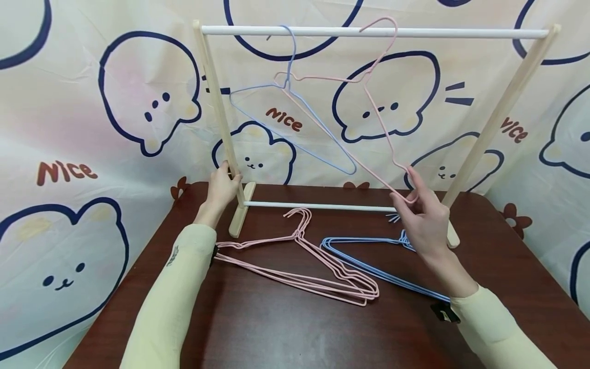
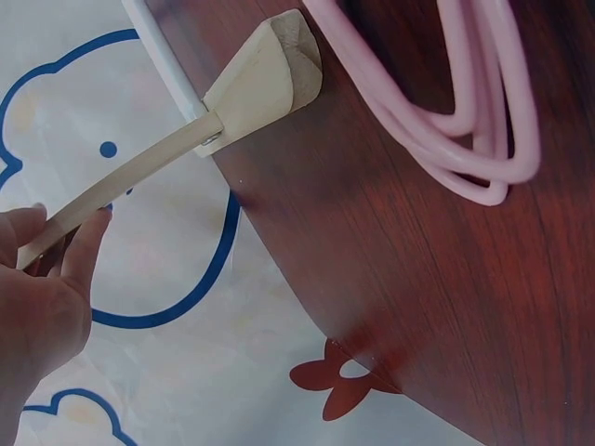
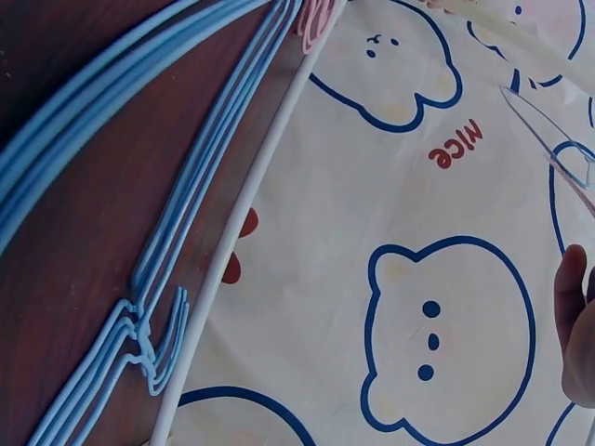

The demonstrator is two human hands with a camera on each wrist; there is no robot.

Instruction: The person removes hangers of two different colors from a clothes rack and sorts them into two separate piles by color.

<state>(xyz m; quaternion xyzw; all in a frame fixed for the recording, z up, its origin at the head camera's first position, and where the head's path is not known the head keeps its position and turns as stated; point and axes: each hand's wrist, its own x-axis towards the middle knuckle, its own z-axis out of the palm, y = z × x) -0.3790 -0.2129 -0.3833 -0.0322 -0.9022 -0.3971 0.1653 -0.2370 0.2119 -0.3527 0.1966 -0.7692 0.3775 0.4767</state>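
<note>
My right hand (image 1: 426, 220) pinches the lower corner of a pink hanger (image 1: 380, 120) between thumb and fingers. This hanger's hook arches over the white top rail (image 1: 451, 33); whether it rests there, I cannot tell. Left of it, a blue hanger (image 1: 290, 66) hangs from the same rail. My left hand (image 1: 221, 189) grips the rack's wooden left post (image 1: 214, 87), also visible in the left wrist view with the hand (image 2: 46, 311). Only part of the right hand (image 3: 575, 325) shows at the edge of the right wrist view.
Several pink hangers (image 1: 301, 233) lie stacked on the dark wooden table (image 1: 276, 338), in front of the rack. Several blue hangers (image 1: 364, 264) lie to their right, partly behind my right forearm. A white lower bar (image 1: 318, 206) joins the posts. Printed cloth (image 1: 152, 215) surrounds the table.
</note>
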